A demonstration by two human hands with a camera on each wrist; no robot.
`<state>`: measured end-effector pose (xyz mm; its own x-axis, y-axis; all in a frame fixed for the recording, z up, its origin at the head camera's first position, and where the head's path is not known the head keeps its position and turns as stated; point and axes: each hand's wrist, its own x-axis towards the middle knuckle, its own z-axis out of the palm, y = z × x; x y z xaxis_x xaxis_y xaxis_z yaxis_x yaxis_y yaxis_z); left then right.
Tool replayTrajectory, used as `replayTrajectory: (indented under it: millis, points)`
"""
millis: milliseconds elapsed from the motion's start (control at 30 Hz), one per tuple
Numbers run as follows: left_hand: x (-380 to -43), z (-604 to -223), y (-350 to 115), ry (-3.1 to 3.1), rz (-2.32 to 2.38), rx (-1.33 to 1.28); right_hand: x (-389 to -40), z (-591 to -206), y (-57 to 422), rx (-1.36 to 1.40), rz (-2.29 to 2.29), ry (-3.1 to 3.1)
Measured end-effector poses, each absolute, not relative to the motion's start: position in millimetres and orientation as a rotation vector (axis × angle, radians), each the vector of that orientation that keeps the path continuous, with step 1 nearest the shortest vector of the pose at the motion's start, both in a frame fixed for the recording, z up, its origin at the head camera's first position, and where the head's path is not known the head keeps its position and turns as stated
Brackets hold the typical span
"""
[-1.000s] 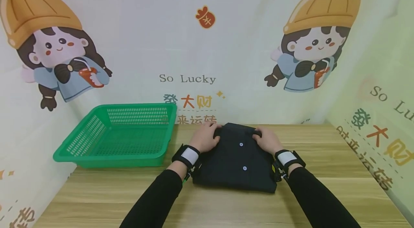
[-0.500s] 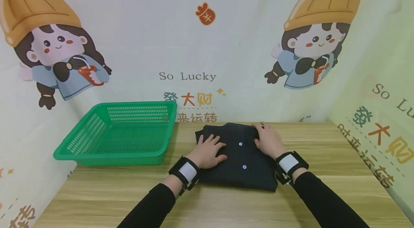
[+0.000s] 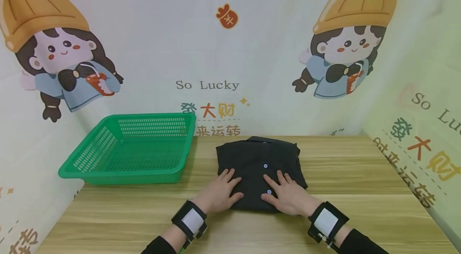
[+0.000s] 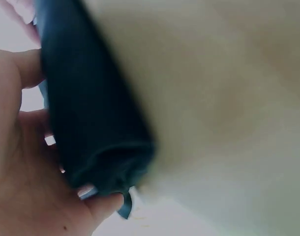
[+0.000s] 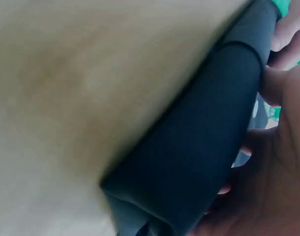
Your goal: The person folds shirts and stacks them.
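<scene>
A folded black button-up shirt lies on the wooden table, its collar toward the back wall and two pale buttons showing down the front. On its near left part rests my left hand, fingers spread. My right hand lies on the near right part with fingers extended, thumb beside the lower button. Seen from the left wrist, the shirt's thick folded edge runs past the left palm. The right wrist view has the shirt along the right palm, whose fingertips are partly hidden.
A green plastic basket with slotted walls stands on the table to the left of the shirt. Behind the wooden table hangs a printed cloth backdrop, which also covers both sides.
Both hands have come from the shirt's far corners down to its near edge, the left hand first. The shirt's upper part now lies flatter and wider.
</scene>
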<state>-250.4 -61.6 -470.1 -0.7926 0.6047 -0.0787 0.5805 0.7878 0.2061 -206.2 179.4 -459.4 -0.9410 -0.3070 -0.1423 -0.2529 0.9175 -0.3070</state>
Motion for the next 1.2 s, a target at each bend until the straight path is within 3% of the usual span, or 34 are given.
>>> replayTrajectory:
  millis: [467, 1000, 1200]
  points:
    - [-256, -470, -40, 2.634, 0.413, 0.959, -214, -456, 204, -0.325, -0.329, 2.862]
    - [-262, -465, 45, 2.559, 0.334, 1.028, -219, -442, 225, -0.137, -0.262, 2.995]
    - [-267, -466, 47, 2.489, 0.519, 1.038, -216, -452, 229, -0.059, -0.244, 2.961]
